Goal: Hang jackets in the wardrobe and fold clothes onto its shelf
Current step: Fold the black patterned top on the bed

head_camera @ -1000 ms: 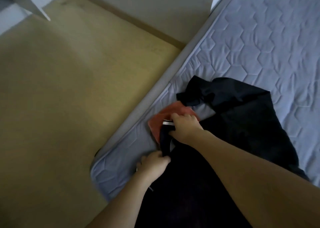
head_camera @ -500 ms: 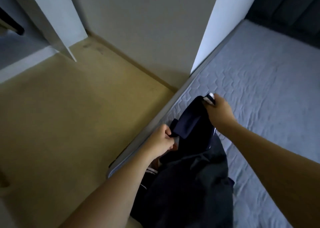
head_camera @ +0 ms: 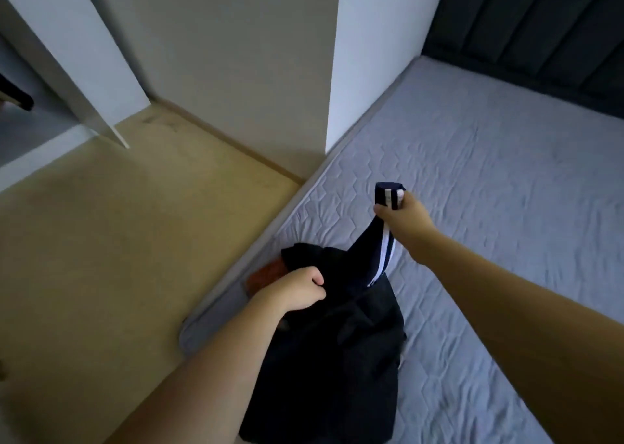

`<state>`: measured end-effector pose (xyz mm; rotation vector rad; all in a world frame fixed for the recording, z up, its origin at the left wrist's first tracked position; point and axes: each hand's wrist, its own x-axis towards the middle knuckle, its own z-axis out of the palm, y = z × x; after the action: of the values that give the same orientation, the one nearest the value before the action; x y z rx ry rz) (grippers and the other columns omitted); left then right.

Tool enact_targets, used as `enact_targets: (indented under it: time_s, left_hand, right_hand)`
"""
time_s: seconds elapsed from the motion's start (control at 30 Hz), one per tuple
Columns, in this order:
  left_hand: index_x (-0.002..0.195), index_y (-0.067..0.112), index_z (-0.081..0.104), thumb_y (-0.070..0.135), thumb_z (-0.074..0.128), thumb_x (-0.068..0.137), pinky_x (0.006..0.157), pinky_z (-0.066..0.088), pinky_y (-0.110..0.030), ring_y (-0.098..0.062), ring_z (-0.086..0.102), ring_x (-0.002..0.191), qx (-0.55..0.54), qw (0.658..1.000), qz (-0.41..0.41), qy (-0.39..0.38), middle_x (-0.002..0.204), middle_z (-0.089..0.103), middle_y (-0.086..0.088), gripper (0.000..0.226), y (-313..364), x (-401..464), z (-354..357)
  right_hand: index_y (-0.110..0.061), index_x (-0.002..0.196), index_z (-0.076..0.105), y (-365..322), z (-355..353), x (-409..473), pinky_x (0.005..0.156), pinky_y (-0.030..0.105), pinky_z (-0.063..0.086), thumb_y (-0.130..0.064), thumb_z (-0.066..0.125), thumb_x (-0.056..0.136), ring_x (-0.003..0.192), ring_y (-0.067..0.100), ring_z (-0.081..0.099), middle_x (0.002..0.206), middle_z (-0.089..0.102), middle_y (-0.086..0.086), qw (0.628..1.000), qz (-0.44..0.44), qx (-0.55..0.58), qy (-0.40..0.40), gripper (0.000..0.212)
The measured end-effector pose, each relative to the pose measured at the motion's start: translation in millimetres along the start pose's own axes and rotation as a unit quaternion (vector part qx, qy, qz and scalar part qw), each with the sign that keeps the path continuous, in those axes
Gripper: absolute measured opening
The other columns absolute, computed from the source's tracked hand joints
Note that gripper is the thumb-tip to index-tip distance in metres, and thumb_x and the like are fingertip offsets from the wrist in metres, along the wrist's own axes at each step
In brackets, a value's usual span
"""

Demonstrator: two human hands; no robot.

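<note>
A dark navy jacket (head_camera: 334, 349) with a white stripe along one edge hangs in a bunch above the corner of the mattress (head_camera: 489, 207). My right hand (head_camera: 403, 215) grips its striped end and holds it up over the bed. My left hand (head_camera: 299, 290) grips the dark cloth lower down, near the mattress edge. An orange-red garment (head_camera: 266, 273) shows partly under the jacket at the bed's edge. The open wardrobe (head_camera: 20, 119) is at the far left, with its white door (head_camera: 84, 72) swung out.
Tan floor (head_camera: 118, 241) fills the left and middle. A white wall corner (head_camera: 364, 55) stands against the bed's far edge. A dark padded headboard (head_camera: 540, 21) runs along the back right. A dark rod end (head_camera: 20, 100) shows inside the wardrobe.
Both hands lifted the jacket off the mattress. My right hand rose and moved right with the striped end. My view tilted up, bringing the wardrobe door and headboard into sight.
</note>
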<state>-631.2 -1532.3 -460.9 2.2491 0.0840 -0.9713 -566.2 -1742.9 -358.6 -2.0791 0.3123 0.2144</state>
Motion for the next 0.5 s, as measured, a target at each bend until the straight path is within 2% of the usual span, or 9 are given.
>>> enact_targets:
  time_s: [0.07, 0.1, 0.2, 0.23, 0.3, 0.37, 0.43, 0.5]
  left_hand:
    - [0.121, 0.032, 0.054, 0.032, 0.055, 0.081, 0.090, 0.046, -0.029, -0.015, 0.059, 0.109, 0.035, 0.999, -0.019, -0.023, 0.129, 0.058, 0.003, 0.041, -33, 30, 31]
    - [0.131, 0.031, 0.050, 0.028, 0.052, 0.084, 0.091, 0.045, -0.030, -0.018, 0.055, 0.115, 0.047, 0.998, -0.034, -0.035, 0.139, 0.050, 0.000, 0.047, -54, 47, 44]
    - [0.147, 0.026, 0.035, 0.017, 0.038, 0.097, 0.072, 0.044, -0.027, -0.021, 0.057, 0.107, 0.047, 0.993, -0.073, -0.077, 0.145, 0.040, -0.007, 0.051, -115, 101, 74]
    - [0.149, 0.025, 0.031, 0.018, 0.036, 0.100, 0.071, 0.045, -0.028, -0.022, 0.057, 0.107, 0.036, 0.994, -0.083, -0.062, 0.147, 0.037, -0.007, 0.050, -133, 118, 82]
    - [0.151, 0.025, 0.028, 0.023, 0.038, 0.101, 0.090, 0.047, -0.035, -0.028, 0.049, 0.123, 0.014, 0.994, -0.105, 0.039, 0.152, 0.032, -0.006, 0.050, -164, 147, 99]
    - [0.152, 0.027, 0.024, 0.031, 0.045, 0.100, 0.103, 0.041, -0.038, -0.028, 0.041, 0.134, -0.059, 0.985, -0.121, 0.112, 0.154, 0.031, -0.004, 0.057, -186, 171, 110]
    - [0.148, 0.033, 0.030, 0.038, 0.055, 0.094, 0.102, 0.041, -0.035, -0.026, 0.041, 0.133, -0.124, 0.981, -0.121, 0.085, 0.150, 0.037, 0.001, 0.060, -202, 185, 115]
    - [0.137, 0.033, 0.044, 0.045, 0.056, 0.089, 0.100, 0.039, -0.036, -0.027, 0.036, 0.132, -0.061, 0.991, -0.115, 0.030, 0.143, 0.040, 0.002, 0.051, -209, 189, 120]
  right_hand:
    - [-0.009, 0.110, 0.054, 44, 25, 12, 0.074, 0.038, 0.047, -0.018, 0.064, 0.088, 0.084, 0.026, 0.057, 0.097, 0.061, 0.015, 0.994, 0.029, -0.061, -0.080, 0.025]
    - [-0.008, 0.117, 0.052, 69, 41, 17, 0.076, 0.038, 0.046, -0.016, 0.064, 0.087, 0.089, 0.027, 0.057, 0.105, 0.062, 0.017, 0.988, 0.045, -0.097, -0.114, 0.033]
    - [-0.013, 0.137, 0.043, 154, 97, 26, 0.087, 0.034, 0.048, -0.020, 0.064, 0.086, 0.106, 0.029, 0.058, 0.125, 0.057, 0.014, 0.959, 0.079, -0.190, -0.197, 0.055]
    - [-0.015, 0.142, 0.039, 181, 118, 29, 0.092, 0.034, 0.048, -0.022, 0.063, 0.088, 0.112, 0.029, 0.056, 0.131, 0.054, 0.013, 0.948, 0.082, -0.208, -0.229, 0.059]
    - [-0.020, 0.149, 0.027, 227, 159, 34, 0.104, 0.035, 0.041, -0.030, 0.056, 0.093, 0.129, 0.028, 0.045, 0.148, 0.039, 0.009, 0.925, 0.050, -0.257, -0.273, 0.064]
    - [-0.027, 0.153, 0.016, 258, 191, 42, 0.114, 0.042, 0.027, -0.035, 0.047, 0.097, 0.143, 0.027, 0.022, 0.160, 0.015, 0.003, 0.908, -0.006, -0.323, -0.267, 0.065]
    - [-0.030, 0.154, 0.004, 274, 212, 52, 0.118, 0.045, 0.016, -0.034, 0.044, 0.097, 0.148, 0.025, 0.005, 0.162, -0.001, -0.001, 0.890, -0.050, -0.383, -0.242, 0.070]
    - [-0.031, 0.153, -0.005, 281, 222, 62, 0.118, 0.046, 0.010, -0.032, 0.049, 0.093, 0.148, 0.025, 0.001, 0.162, 0.000, -0.001, 0.861, -0.068, -0.442, -0.242, 0.082]
